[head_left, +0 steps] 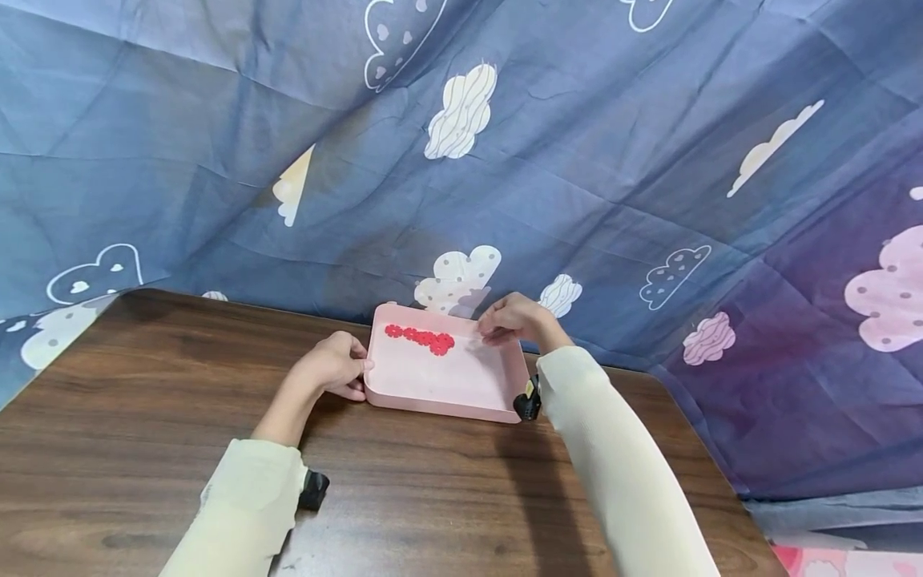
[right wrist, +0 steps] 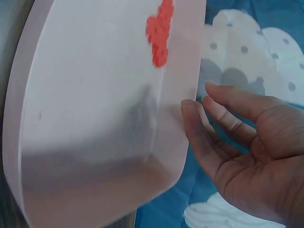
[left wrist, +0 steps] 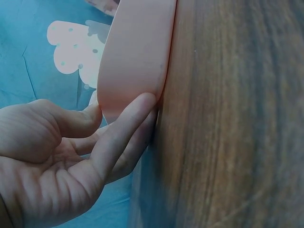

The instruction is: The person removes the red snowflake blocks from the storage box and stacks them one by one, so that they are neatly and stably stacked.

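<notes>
A shallow pink tray point(head_left: 440, 405) sits near the back of the table. Inside it, by the back wall, lies a cluster of small red pieces with scalloped edges point(head_left: 425, 338). My left hand point(head_left: 336, 365) grips the tray's left end. In the left wrist view its thumb is at the rim and its fingers point(left wrist: 142, 102) lie against the outer wall. At the back right rim is my right hand point(head_left: 513, 316), its fingers loosely bent. The right wrist view has those fingertips point(right wrist: 187, 105) right at the rim, with the thumb apart from them.
A brown wood-grain table point(head_left: 404, 497) carries the tray. Close behind it hangs a blue cloth with cloud prints point(head_left: 577, 160), which turns purple point(head_left: 815, 401) at the right. Small black devices point(head_left: 313, 490) are worn at both wrists.
</notes>
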The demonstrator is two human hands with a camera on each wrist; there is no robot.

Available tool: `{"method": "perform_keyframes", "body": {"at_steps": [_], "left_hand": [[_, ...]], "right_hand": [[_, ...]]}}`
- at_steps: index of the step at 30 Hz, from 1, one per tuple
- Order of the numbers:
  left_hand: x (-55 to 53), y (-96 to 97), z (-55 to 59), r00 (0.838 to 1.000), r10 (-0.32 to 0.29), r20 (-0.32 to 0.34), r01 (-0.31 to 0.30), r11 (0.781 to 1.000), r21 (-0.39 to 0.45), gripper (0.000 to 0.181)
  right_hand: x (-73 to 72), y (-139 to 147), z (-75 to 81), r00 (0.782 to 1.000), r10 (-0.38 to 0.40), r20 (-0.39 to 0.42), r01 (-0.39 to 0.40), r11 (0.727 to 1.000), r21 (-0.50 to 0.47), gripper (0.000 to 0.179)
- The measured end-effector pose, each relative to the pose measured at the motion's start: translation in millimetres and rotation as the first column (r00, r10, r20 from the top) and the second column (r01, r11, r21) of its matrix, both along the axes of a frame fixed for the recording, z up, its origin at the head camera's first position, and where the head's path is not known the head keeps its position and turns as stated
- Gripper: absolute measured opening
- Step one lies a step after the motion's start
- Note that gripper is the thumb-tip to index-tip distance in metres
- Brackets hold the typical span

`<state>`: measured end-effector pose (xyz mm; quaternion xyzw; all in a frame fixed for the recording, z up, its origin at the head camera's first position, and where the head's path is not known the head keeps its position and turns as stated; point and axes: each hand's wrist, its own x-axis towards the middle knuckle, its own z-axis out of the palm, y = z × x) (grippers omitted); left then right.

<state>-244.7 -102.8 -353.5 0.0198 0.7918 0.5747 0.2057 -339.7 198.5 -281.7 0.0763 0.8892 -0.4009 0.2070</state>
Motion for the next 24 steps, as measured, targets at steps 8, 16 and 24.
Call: {"method": "perform_keyframes", "body": {"at_steps": [8,16,24], "left_hand": [[0.8,-0.7,1.8,1.0,-0.015,-0.002,0.015,1.0,0.003,0.029],[0.2,-1.0,1.4,1.0,-0.014,0.004,0.014,1.0,0.007,0.031],[-0.6,-0.6,2.5,1.0,-0.009,0.004,0.009,1.0,-0.007,0.031]], "right_hand": [[-1.8,-23.6,-11.5,1.0,0.006,0.022,-0.005,1.0,-0.029,0.008],[-4.1,-45.3,-26.2,0.999,0.05,0.007,-0.051,0.997,0.057,0.02],[-6.0,-62.7,-37.0,0.997,0.07,-0.023,-0.063,0.973,0.222,0.026]]}}
